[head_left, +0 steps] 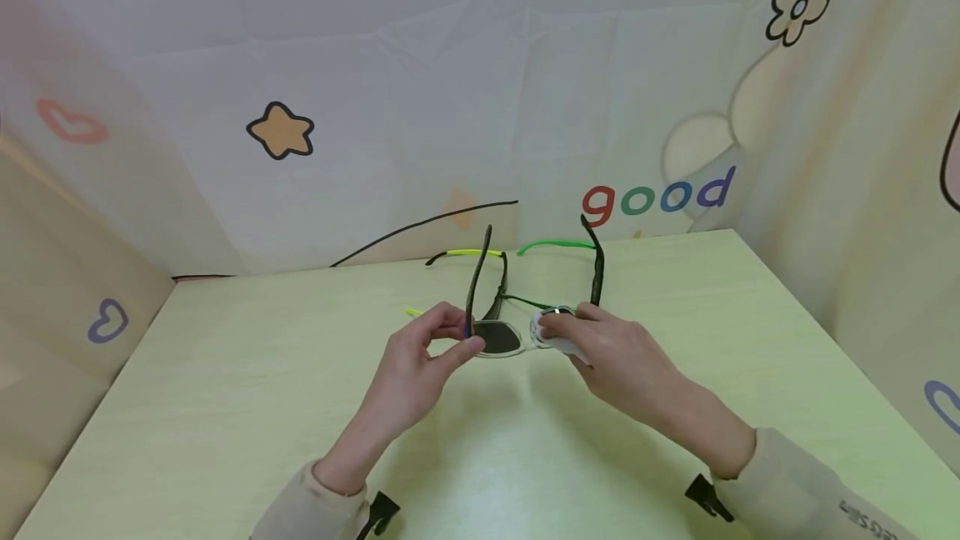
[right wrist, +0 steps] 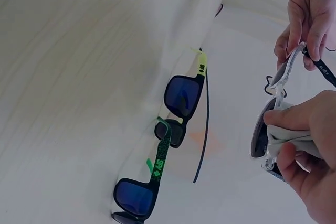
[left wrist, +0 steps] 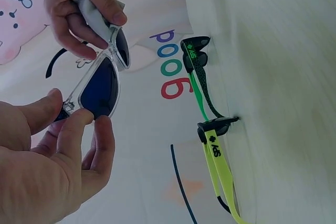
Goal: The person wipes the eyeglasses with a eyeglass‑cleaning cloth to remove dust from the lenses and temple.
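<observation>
From the far left of the head view, I start with the left hand [head_left: 416,365]: its thumb and fingers pinch the clear-framed sunglasses [head_left: 501,338] at the outer corner, by the hinge. I'd keep that hold on the frame and hinge, with the fingertips off the dark lens, since a touch there would likely leave a fresh smudge.

Just behind, the yellow-armed pair [head_left: 468,252] lies on the table [head_left: 225,407], and I'd leave it alone. In the middle, the clear-framed sunglasses hang above the table between the two hands, both arms unfolded. Steadying them here matters most to me: the bridge looks slim, so one hand should resist exactly what the other pushes, without twisting.

A little further right, also behind, the green-armed pair [right wrist: 135,196] rests on the table; I'd keep the raised arms well clear of it.

Then comes the pale cloth [right wrist: 281,135], bunched against the other lens. The right hand [head_left: 630,357] pinches it there, thumb and fingers closed about the fabric. I can't quite tell whether it covers both faces of the lens. My judgement is that this is wiping, best done with light, even pressure, small strokes out to the rim, and fabric always under the fingertips.
</observation>
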### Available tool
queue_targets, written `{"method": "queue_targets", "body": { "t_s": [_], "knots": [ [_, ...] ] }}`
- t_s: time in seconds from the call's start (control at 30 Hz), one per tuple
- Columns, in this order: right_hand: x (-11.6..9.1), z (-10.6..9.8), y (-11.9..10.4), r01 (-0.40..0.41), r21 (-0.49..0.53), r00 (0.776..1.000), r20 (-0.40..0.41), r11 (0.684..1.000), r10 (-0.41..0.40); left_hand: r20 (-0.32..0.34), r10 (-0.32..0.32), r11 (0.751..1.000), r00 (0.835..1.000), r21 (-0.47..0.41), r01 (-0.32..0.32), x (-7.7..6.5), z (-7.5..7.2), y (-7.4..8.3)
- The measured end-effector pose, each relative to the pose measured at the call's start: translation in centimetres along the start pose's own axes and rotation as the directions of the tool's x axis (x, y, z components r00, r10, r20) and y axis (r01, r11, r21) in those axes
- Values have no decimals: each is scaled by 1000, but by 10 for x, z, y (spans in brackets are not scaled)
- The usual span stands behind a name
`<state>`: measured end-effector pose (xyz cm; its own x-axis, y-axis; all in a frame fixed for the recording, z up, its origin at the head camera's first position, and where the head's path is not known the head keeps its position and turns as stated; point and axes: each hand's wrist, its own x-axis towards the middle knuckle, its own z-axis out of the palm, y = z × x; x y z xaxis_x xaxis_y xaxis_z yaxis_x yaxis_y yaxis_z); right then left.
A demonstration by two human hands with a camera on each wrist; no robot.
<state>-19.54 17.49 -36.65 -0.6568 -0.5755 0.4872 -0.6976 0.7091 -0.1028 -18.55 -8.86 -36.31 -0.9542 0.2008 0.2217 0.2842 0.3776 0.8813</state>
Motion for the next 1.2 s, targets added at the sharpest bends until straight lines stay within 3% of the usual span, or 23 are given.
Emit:
{"method": "queue_targets", "body": {
  "t_s": [0.17, 0.5, 0.9, 1.0, 1.2],
  "knots": [
    [-1, 1, -1, 3, 9, 1000, 5, 1000, -3, 1, 4, 1000, 1000, 7, -4, 0, 1, 0],
    [1, 1, -3, 122, -200, 992, -17, 972, -128, 9, 10, 1000, 1000, 2, -10, 0, 2, 0],
    [-2, 1, -7, 53, -397, 997, -30, 916, -71, 12, 7, 1000, 1000, -7, -7, 0, 3, -1],
    [-2, 0, -8, 49, -388, 998, -27, 920, -64, 15, 1, 1000, 1000, -12, -1, -1, 3, 0],
    [0, -2, -6, 46, -258, 999, -8, 965, -50, 11, 4, 1000, 1000, -25, -4, -1, 2, 0]
  ]
}}
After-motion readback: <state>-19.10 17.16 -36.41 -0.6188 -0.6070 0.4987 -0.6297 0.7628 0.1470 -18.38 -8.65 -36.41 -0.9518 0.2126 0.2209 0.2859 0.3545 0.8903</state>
